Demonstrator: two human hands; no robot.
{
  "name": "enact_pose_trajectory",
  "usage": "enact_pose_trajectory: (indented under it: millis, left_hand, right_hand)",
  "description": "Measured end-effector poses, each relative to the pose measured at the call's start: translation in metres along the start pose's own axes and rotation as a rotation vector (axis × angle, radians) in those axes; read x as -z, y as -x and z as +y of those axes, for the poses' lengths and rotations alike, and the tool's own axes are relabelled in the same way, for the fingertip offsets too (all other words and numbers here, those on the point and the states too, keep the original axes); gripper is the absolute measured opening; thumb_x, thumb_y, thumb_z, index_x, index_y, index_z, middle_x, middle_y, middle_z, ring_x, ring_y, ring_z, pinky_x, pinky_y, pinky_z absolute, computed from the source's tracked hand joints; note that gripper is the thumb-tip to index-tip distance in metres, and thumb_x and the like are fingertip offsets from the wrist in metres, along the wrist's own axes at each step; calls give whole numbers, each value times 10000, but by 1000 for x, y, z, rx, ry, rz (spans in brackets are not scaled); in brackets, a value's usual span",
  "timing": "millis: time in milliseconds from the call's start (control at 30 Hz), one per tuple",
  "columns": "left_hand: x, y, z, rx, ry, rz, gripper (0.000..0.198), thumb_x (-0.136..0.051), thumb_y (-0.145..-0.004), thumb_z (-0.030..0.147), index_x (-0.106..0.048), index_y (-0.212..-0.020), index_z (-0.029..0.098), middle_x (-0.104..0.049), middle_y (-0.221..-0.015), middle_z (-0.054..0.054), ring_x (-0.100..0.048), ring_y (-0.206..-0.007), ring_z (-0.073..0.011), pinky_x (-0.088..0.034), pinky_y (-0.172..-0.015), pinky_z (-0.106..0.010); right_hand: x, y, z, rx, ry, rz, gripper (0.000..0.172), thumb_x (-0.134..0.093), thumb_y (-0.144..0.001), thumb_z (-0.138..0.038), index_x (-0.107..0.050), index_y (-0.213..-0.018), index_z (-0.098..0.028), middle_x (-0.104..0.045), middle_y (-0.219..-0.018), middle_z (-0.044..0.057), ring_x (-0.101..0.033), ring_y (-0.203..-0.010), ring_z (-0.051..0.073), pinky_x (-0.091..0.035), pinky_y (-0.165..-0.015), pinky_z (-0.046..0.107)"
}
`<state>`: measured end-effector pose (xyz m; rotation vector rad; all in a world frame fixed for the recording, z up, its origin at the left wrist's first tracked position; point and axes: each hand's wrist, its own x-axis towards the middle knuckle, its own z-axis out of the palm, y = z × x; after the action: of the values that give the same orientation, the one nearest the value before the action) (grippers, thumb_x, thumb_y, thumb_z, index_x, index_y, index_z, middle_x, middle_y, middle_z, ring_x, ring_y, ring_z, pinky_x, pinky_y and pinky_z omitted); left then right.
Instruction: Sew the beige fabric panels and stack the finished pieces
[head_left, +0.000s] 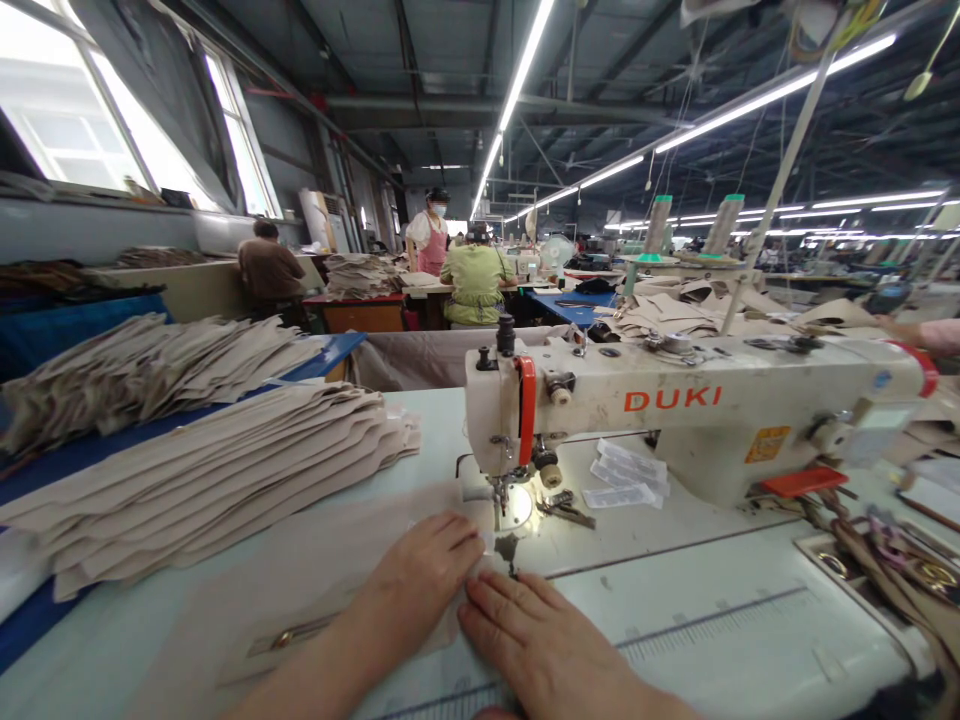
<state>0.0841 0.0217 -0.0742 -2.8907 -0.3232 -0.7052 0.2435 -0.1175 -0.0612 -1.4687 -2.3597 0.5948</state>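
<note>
A pale beige fabric piece point(262, 575) with a zipper point(306, 630) lies on a light sewing table point(660, 582), mostly to the left of the person's hands. The left hand point(431, 560), palm down, rests on the fabric's right end with fingers relaxed and laid flat, just short of the needle area of a white sewing machine point(600, 395). The right hand point(536, 630) lies flat just beside it, fingers extended and unclenched; whether it touches the fabric's edge cannot be told. Stacked beige pieces point(217, 470) lie beyond the left forearm.
</note>
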Motion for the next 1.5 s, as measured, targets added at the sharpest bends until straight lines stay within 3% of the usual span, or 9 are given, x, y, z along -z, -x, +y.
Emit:
enact_pose_trajectory:
  millis: [267, 700, 900, 1033, 1133, 1233, 1333, 1500]
  left_hand:
    - [-3, 1, 0, 13, -8, -9, 200, -550, -784, -20, -601, -846, 163, -668, -879, -50, -631, -839, -219, -538, -780, -353]
    - [-1, -1, 2, -36, -19, 58, 205, -492, -842, -2, -596, -859, 174, -677, -893, -43, -633, -859, -193, -521, -811, -323]
    - [-6, 1, -1, -15, -13, 39, 193, -510, -834, 11, -610, -867, 173, -692, -923, -49, -646, -858, -202, -525, -804, -329]
    - [-8, 4, -2, 21, -27, -34, 224, -505, -823, 7, -626, -903, 177, -706, -959, -54, -660, -870, -211, -539, -791, -342]
    - [-6, 6, -1, 20, -38, -83, 268, -505, -810, 4, -631, -987, 161, -709, -1020, -69, -666, -931, -226, -547, -835, -366]
    - [-1, 7, 3, 15, -57, -98, 335, -478, -801, -3, -624, -1068, 136, -706, -1071, -96, -668, -974, -230, -551, -869, -373]
    - [4, 8, 8, 31, -81, -84, 359, -439, -815, -1, -635, -1082, 135, -710, -1079, -99, -669, -986, -215, -550, -888, -349]
    - [6, 14, 13, 136, -34, -34, 326, -460, -886, 129, -621, -1166, 176, -695, -1140, -84, -661, -1018, -218, -552, -902, -377]
  right_hand:
    - [-1, 0, -1, -8, -6, -2, 680, -482, -941, -519, -332, -1482, -136, -268, -1532, 135, -230, -1435, 262, -169, -1178, 435]
    - [2, 1, -2, -15, -49, -17, 689, -489, -937, -514, -335, -1479, -117, -257, -1539, 141, -220, -1438, 261, -119, -1185, 408]
    - [0, -2, 0, -21, -37, -35, 685, -475, -942, -523, -341, -1476, -115, -256, -1539, 145, -217, -1438, 273, -145, -1181, 440]
    - [1, -1, 3, 20, -27, -36, 686, -479, -939, -520, -353, -1469, -102, -277, -1536, 162, -244, -1429, 288, -172, -1173, 455]
    - [9, 0, 4, 75, 25, 19, 571, -566, -912, -401, -466, -1397, -118, -425, -1471, 156, -364, -1368, 268, -255, -1147, 388]
    - [23, -4, 8, 38, 98, 122, 311, -561, -896, -245, -616, -1187, -147, -645, -1186, 107, -553, -1135, 211, -383, -1027, 303]
    - [31, -14, 15, -43, 222, 205, 162, -523, -914, -210, -647, -1009, -165, -660, -975, 69, -575, -953, 199, -436, -902, 297]
    - [29, -27, 27, 8, 418, 227, 158, -545, -919, -230, -632, -1032, -160, -627, -946, 64, -542, -936, 219, -439, -863, 319]
